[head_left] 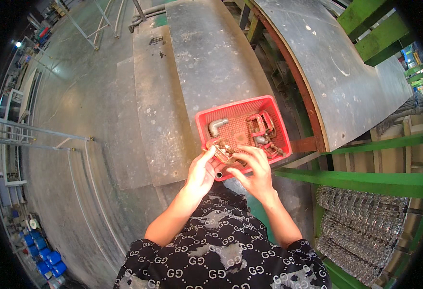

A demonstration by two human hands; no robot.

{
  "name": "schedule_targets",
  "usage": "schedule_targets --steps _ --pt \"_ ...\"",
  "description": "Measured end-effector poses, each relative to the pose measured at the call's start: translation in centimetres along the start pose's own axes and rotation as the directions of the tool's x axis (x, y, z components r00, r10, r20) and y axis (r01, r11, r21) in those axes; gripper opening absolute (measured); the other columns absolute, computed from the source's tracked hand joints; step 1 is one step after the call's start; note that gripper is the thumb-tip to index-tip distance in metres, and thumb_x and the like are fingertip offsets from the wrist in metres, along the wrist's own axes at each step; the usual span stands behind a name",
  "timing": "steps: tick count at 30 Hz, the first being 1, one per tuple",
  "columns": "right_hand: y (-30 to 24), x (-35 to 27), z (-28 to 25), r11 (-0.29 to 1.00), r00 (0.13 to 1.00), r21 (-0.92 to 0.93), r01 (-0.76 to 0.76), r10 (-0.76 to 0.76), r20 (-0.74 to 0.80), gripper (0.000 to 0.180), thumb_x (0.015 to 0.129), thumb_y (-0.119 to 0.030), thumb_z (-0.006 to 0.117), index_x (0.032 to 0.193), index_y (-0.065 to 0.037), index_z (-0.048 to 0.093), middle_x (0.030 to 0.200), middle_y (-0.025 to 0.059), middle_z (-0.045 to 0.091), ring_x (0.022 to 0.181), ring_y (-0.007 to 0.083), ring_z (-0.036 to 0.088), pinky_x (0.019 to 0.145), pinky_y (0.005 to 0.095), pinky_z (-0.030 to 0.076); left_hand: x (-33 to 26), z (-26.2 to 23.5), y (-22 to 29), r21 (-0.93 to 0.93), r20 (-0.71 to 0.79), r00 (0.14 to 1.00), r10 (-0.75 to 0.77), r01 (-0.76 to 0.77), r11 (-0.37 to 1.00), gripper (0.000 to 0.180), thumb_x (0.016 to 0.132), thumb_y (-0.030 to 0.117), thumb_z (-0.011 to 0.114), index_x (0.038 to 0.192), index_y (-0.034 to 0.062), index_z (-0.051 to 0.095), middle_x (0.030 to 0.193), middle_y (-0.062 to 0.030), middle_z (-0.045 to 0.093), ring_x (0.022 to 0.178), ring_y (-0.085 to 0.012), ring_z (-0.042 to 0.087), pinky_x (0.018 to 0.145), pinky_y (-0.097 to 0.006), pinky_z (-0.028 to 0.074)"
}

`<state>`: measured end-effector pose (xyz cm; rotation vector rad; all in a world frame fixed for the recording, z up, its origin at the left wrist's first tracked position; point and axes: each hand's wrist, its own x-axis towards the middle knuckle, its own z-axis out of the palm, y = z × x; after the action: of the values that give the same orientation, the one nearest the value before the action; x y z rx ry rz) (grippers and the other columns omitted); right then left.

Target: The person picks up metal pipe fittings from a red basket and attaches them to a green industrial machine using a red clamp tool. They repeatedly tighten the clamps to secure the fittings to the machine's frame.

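My left hand (202,174) is closed around a rusty, reddish clamp (222,154), held over the near side of a red plastic basket (201,120). Beside it my right hand (256,169) has thumb and fingers apart, curved toward the clamp's right end. Whether those fingertips touch it I cannot tell. Inside the basket a grey elbow pipe (216,126) lies at the left. Several red and rusty clamps (264,126) are heaped at the right. A short tube end (218,175) shows under my left fingers. My hands partly hide the basket's near wall.
Worn grey sheets (211,58) cover the surface beyond the basket. To the right stands a metal-topped table (337,72) with a rusty edge. Green beams (356,183) and a stack of shiny metal strips (363,226) are at lower right. White rail frames (43,135) stand left.
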<state>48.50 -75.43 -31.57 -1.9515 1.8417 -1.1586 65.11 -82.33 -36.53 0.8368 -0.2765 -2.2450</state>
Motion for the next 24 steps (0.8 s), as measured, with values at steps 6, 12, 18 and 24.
schedule_targets --steps 6,12,18,24 --pt "0.9 -2.0 0.8 0.984 0.981 -0.069 -0.164 0.156 -0.111 0.021 0.080 -0.019 0.081 0.094 -0.005 0.072 0.089 0.0089 0.069 0.091 0.0286 0.064 0.093 0.0456 0.045 -0.7 0.2 1.0 0.051 0.012 0.999 0.053 -0.053 0.997 0.036 0.102 0.021 0.057 0.135 0.0063 0.053 0.126 -0.0107 0.066 0.115 -0.0231 0.065 0.102 -0.040 0.051" --pt "1.6 -1.8 0.7 0.959 0.959 -0.015 -0.283 0.283 0.011 0.017 0.088 -0.016 0.072 0.097 -0.002 0.072 0.093 0.0127 0.071 0.090 0.0288 0.065 0.088 0.0404 0.047 -0.8 0.3 1.1 0.071 0.005 0.998 0.061 -0.062 0.996 0.038 0.102 0.019 0.056 0.138 0.0075 0.051 0.126 -0.0100 0.066 0.115 -0.0225 0.065 0.103 -0.041 0.051" --pt "10.1 0.4 2.1 0.830 0.885 -0.307 -0.465 0.439 -0.154 0.030 0.091 -0.027 0.069 0.108 -0.003 0.069 0.100 0.0178 0.069 0.097 0.0326 0.066 0.087 0.0439 0.050 -0.2 -1.0 0.9 0.083 0.014 0.997 0.082 -0.083 0.993 0.035 0.101 0.017 0.056 0.134 0.0047 0.053 0.125 -0.0119 0.066 0.112 -0.0235 0.066 0.101 -0.040 0.051" --pt "14.7 3.3 3.3 0.664 0.884 -0.642 -0.384 0.466 -0.047 0.032 0.079 -0.030 0.081 0.089 -0.002 0.070 0.087 0.0184 0.071 0.074 0.0341 0.072 0.067 0.0448 0.057 -1.0 -0.3 0.6 0.087 -0.003 0.997 0.077 -0.077 0.993 0.033 0.100 0.014 0.059 0.130 0.0024 0.055 0.124 -0.0135 0.066 0.112 -0.0248 0.066 0.102 -0.041 0.050"
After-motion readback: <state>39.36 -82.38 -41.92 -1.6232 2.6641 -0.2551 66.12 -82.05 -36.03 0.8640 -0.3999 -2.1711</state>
